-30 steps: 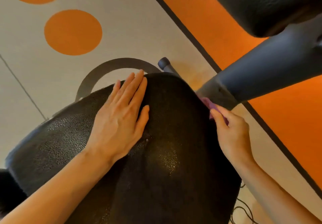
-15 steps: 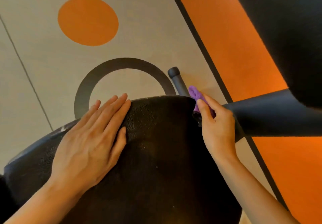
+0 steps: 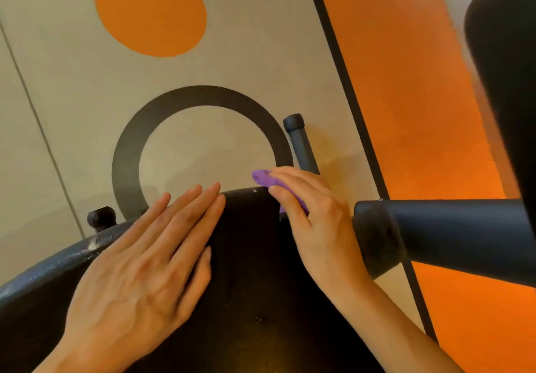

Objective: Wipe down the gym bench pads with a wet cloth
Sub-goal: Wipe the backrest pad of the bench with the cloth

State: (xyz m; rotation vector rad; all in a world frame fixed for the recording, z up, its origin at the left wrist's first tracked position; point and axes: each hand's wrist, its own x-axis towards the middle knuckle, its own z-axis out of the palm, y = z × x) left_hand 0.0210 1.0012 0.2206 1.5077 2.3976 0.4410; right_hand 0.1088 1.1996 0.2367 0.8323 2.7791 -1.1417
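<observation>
1. The left hand [image 3: 139, 271] lies flat and open on the black bench pad [image 3: 255, 285].
2. The right hand [image 3: 313, 221] presses the purple cloth [image 3: 265, 179] on the pad's far edge.
3. I judge much wiping remains.

left hand [image 3: 139, 274] flat on black pad [image 3: 249, 256], right hand [image 3: 313, 219] pressing purple cloth [image 3: 265, 179] at pad's top edge.
</observation>
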